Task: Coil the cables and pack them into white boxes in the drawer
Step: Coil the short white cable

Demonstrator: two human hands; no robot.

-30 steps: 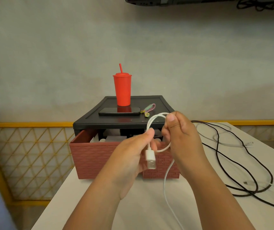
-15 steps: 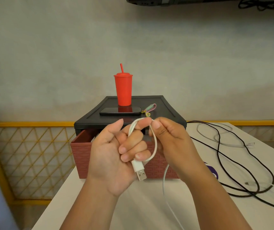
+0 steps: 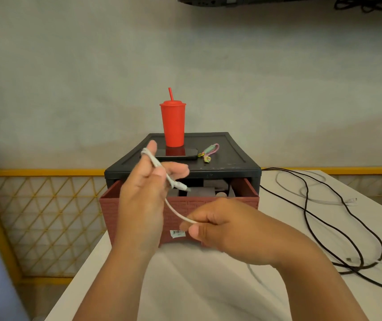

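My left hand (image 3: 142,200) is raised in front of the open red-brown drawer (image 3: 208,205) and holds the plug end of a white USB cable (image 3: 176,212), looped over its fingers. Lower and to the right, my right hand (image 3: 222,224) pinches the same cable, which runs taut between both hands and trails down onto the table. The drawer sits in a black cabinet (image 3: 231,163); grey and pale shapes show inside, and I cannot make out white boxes. Long black cables (image 3: 338,218) and thin white cables (image 3: 317,200) lie loose on the table at right.
A red lidded cup with straw (image 3: 173,123), a dark phone (image 3: 180,157) and a small pink-green strap (image 3: 209,152) sit on the cabinet top. The white table (image 3: 185,286) ends at left beside a yellow lattice railing (image 3: 41,216). A wall stands close behind.
My left hand has turned and lifted, with the plug now pointing right. My right hand has slid down the cable, drawing a straight length out between the two hands.
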